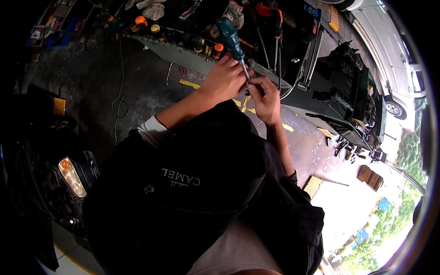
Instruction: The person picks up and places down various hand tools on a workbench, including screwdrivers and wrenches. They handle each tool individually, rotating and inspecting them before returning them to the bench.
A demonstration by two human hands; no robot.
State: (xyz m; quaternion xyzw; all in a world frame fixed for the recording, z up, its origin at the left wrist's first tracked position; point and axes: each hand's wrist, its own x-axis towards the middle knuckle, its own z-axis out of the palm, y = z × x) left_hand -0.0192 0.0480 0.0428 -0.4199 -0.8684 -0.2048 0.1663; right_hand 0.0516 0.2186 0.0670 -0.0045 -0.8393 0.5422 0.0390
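A screwdriver (231, 39) with a teal handle points away from me, its handle uppermost and its metal shaft slanting down between my hands. My right hand (266, 100) pinches the lower end of the shaft between thumb and forefinger. Close beside the shaft, my left hand (224, 79) is closed, back upward, with its fingers curled. The shaft crosses in front of those fingers. Whatever they hold, if anything, is hidden. Both hands are raised in front of a dark tool bench (183, 56).
Orange-handled and yellow-handled tools, an orange-capped item (141, 21) and work gloves (234, 14) crowd the bench. A thin cable (120, 98) lies on the floor at left, near a car headlight (72, 176). At right are another cluttered black bench (350, 87) and a white vehicle (384, 50).
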